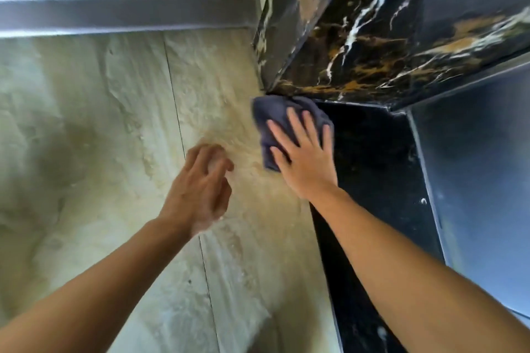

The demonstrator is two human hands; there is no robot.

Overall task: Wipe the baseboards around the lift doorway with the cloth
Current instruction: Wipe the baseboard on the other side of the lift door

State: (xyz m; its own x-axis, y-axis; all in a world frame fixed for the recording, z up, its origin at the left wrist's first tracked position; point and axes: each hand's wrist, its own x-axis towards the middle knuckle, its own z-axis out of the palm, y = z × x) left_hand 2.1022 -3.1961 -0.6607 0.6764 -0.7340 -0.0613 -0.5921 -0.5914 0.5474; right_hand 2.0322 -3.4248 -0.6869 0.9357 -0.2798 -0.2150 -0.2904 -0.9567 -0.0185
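A dark grey-blue cloth lies bunched at the foot of the black-and-gold marble door surround, where it meets the floor. My right hand presses flat on the cloth with fingers spread. My left hand hovers over the beige floor to the left, fingers loosely curled and holding nothing. A grey baseboard runs along the pale wall at the top left, ending at the marble corner.
A black polished threshold strip runs from the marble corner toward the lower edge. To its right stands the steel lift door behind a thin metal frame. Beige stone tiles cover the floor on the left.
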